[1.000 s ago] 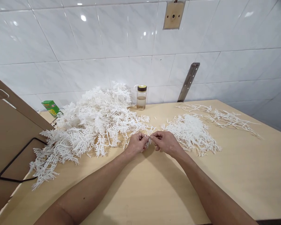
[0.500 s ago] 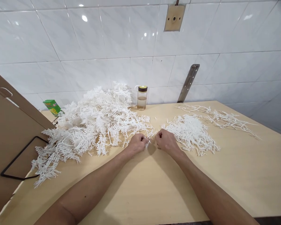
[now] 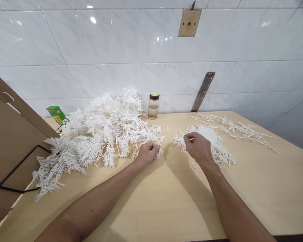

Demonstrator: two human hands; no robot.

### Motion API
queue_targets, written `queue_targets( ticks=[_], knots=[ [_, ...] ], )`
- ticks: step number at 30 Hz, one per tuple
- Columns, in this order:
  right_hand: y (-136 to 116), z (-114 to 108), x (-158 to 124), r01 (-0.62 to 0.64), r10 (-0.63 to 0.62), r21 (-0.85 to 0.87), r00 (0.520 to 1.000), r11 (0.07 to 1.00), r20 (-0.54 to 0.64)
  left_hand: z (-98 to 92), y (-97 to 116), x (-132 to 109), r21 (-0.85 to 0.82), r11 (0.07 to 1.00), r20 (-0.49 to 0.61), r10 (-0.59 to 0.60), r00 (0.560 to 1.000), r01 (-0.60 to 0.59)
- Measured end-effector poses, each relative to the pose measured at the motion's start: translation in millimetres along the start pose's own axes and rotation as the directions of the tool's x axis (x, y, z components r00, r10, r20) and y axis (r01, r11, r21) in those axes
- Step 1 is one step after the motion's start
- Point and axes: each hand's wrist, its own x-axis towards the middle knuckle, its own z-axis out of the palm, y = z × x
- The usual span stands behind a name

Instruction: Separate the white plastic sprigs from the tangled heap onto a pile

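Observation:
My left hand (image 3: 148, 154) is closed in a pinch on a small white plastic sprig (image 3: 159, 153), whose tips poke out past the fingers. To its left and behind it spreads a large tangled heap of white branched plastic sprigs (image 3: 103, 126). My right hand (image 3: 197, 146) hovers over the near left side of a smaller pile of loose white pieces (image 3: 217, 148), thumb and index finger drawn together. Whether anything sits between those fingertips cannot be made out. A stray white piece (image 3: 194, 166) lies on the table beside the right wrist.
Bare white stems (image 3: 238, 131) lie at the back right of the wooden table (image 3: 262, 188). A bottle of liquid (image 3: 153, 107) and a metal bracket (image 3: 204, 91) stand by the tiled wall. On the left are a green box (image 3: 56, 114) and a brown panel (image 3: 12, 141) with a black wire loop.
My right hand has moved right, away from the left hand and onto the smaller pile. A stray piece now shows beside the right wrist. My left hand has barely moved.

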Motion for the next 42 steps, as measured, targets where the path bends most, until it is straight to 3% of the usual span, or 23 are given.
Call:
queue_targets(
  ticks=[1,3,6,8,15,21,26,34,39,42],
  knots=[
    [-4,2,-4,-0.011,-0.003,0.086,0.988,0.996,0.156,-0.3,0,0,-0.027,1.0,0.004,-0.013,1.0,0.013],
    [-13,10,-14,-0.056,-0.051,0.229,0.899,0.972,0.436,-0.8,0,1,-0.058,0.998,0.018,-0.032,0.999,0.033],
    [-23,24,-26,-0.077,-0.142,0.332,0.797,0.94,0.587,-1.1,-1,1,-0.058,0.998,0.018,-0.023,1.0,0.024],
    [-27,30,-31,-0.072,-0.169,0.36,0.785,0.93,0.595,-0.9,-1,2,-0.05,0.999,0.016,-0.006,1.0,0.007],
    [-30,33,-35,-0.09,-0.13,0.353,0.823,0.931,0.553,0.5,-2,1,0.055,0.997,-0.018,0.059,0.998,-0.058],
    [-29,36,-35,-0.117,-0.1,0.338,0.822,0.934,0.56,0.8,-6,0,0.245,0.958,-0.064,0.171,0.983,-0.151],
    [-25,40,-34,-0.142,-0.099,0.359,0.812,0.922,0.575,0.2,-8,1,0.289,0.943,-0.075,0.197,0.978,-0.168],
    [-23,42,-35,-0.214,-0.115,0.432,0.778,0.876,0.618,0.9,-7,2,0.2,0.97,-0.062,0.154,0.986,-0.139],
    [-21,42,-32,-0.27,-0.138,0.497,0.756,0.825,0.64,-2.5,2,0,0.006,1.0,0.035,0.003,0.999,-0.003],
    [-21,38,-31,-0.247,-0.165,0.502,0.749,0.829,0.641,-5.0,7,-2,0.002,0.999,0.08,-0.046,0.996,0.046]
  ],
)
